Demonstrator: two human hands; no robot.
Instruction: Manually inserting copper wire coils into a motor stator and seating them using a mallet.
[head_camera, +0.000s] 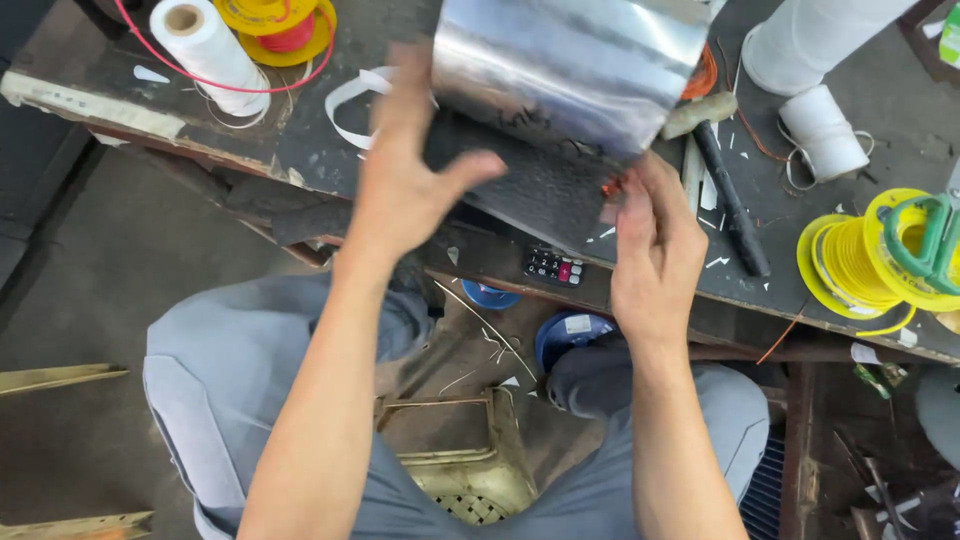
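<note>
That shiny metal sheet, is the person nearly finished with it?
Hard to say. Done: the shiny metal sheet is already curved like a roll. In hand: the right hand pinches its lower corner beside a bit of copper wire, while the left hand is spread open against the sheet's left edge. Left: the hammer and yellow wire spool lie untouched on the bench.

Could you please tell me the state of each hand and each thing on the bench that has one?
Left hand: open, fingers spread, beside the metal sheet.
Right hand: pinching the sheet's lower corner.
Metal sheet: curved, lifted off the bench.
White roll: lying on its side.
Yellow wire spool: wound full, on its side.
</note>
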